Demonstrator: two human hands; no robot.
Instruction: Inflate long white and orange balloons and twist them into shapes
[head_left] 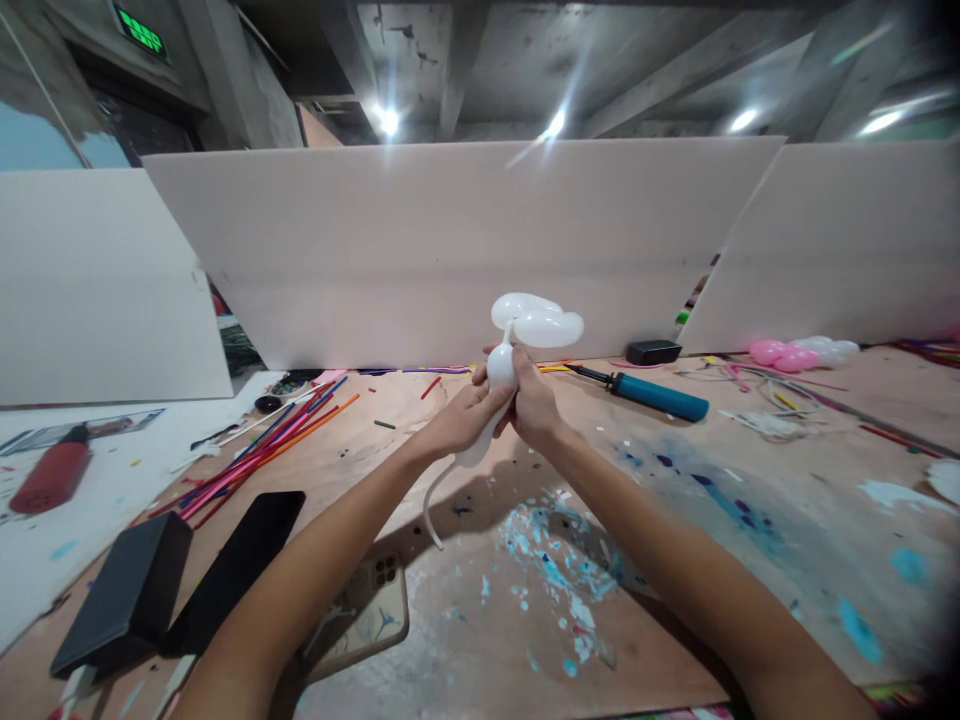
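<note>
I'm watching a person holding a white balloon (500, 368) up over the table (420, 650), left of the blue pump (660, 397). The left hand (469, 415) is clasping its narrow middle, the thumb lying across it, and the right hand (536, 405) is pressing in on the same part from the other side, so the two are all but meeting. Two plump loops are sticking up above the fingers, and a limp, thin tail is hanging down below. The pump's black nozzle is pointing toward the hands. Just behind the pump, a small black box (652, 352) is sitting near the big white board (465, 230); well to its right, some pink balloons (784, 355) are lying in a cluster. Far left of the pump, a bundle of thin coloured strips (259, 455) is spreading out, and nearer the person than the pump, also to its left, a phone in a patterned case (375, 610) is resting partly under the left forearm. Blue paint flecks (559, 555) are speckling the wood in front of the pump, a little to its left.
</note>
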